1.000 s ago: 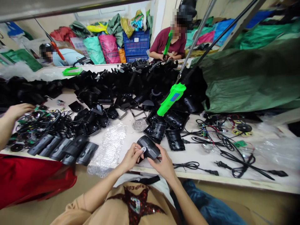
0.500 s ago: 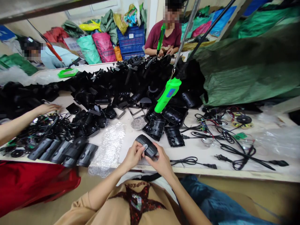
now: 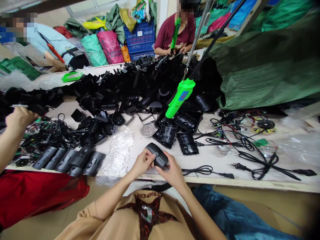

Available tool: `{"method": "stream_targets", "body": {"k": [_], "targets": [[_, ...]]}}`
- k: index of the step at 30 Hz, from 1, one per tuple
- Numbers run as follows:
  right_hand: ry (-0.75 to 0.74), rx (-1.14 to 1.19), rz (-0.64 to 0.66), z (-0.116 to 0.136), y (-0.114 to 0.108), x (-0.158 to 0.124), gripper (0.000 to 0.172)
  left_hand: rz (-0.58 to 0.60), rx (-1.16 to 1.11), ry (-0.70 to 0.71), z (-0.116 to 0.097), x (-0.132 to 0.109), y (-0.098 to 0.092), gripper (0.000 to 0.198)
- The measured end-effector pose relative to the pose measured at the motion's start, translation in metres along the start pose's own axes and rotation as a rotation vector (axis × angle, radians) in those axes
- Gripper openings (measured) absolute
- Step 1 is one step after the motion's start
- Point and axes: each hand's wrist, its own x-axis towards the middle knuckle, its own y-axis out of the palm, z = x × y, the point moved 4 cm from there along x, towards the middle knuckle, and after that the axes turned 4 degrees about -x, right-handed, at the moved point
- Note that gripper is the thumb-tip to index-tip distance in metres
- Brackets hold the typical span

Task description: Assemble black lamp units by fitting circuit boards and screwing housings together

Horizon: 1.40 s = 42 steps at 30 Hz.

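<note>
Our left hand (image 3: pixel 142 164) and right hand (image 3: pixel 173 171) hide much of the black plastic housing (image 3: pixel 158 154), and its underside is out of sight. A co-worker's arm (image 3: pixel 12 140) runs off the left edge, the person opposite (image 3: pixel 175 35) is blurred about the head, and the heap of grey bits (image 3: pixel 147 130) is too small to tell.

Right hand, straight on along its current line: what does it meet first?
The black plastic housing. The right hand already has its fingers against it, so nothing lies between them.
</note>
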Motion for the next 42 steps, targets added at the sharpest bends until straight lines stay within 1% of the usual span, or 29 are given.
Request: {"method": "stream_targets", "body": {"k": [3,9,13,16,19,21,24,27,33,35,37,40,42], "targets": [[-0.006,-0.022,0.008,0.002,0.000,0.000,0.065,0.038,0.014,-0.032,0.002,0.000,0.002,0.039],[0.009,-0.016,0.013,0.005,-0.001,0.002,0.066,-0.018,-0.031,-0.062,0.002,0.000,0.001,0.044],[0.043,0.018,0.015,0.003,-0.001,0.002,0.065,-0.022,-0.078,-0.036,0.000,0.000,0.003,0.044],[0.042,0.035,0.032,0.001,0.000,0.002,0.065,0.002,-0.076,-0.018,0.001,0.000,0.003,0.042],[0.052,0.029,0.052,-0.001,0.000,0.001,0.067,0.016,-0.039,-0.024,0.004,0.002,0.001,0.041],[0.063,0.003,0.060,0.000,-0.001,0.001,0.068,0.000,-0.007,-0.024,0.006,0.003,-0.002,0.041],[0.063,-0.045,0.046,0.001,-0.003,0.001,0.069,-0.020,0.023,-0.019,0.008,0.003,-0.005,0.041],[0.062,-0.068,0.036,0.001,-0.005,0.001,0.069,-0.011,0.054,-0.019,0.010,0.003,-0.006,0.040],[0.063,-0.039,0.035,-0.003,-0.002,0.001,0.073,-0.013,0.102,-0.033,0.012,0.005,-0.007,0.040],[0.068,-0.010,0.035,-0.005,-0.002,0.003,0.074,-0.021,0.112,-0.015,0.012,0.006,-0.007,0.041],[0.116,0.037,0.055,-0.008,-0.002,0.005,0.071,-0.051,0.147,0.020,0.009,0.005,-0.008,0.041],[0.184,0.122,0.130,-0.011,0.000,0.009,0.064,-0.102,0.288,0.089,0.001,0.001,-0.011,0.040],[0.186,0.153,0.152,-0.010,0.002,0.010,0.063,-0.102,0.387,0.117,-0.004,-0.001,-0.012,0.040]]}}
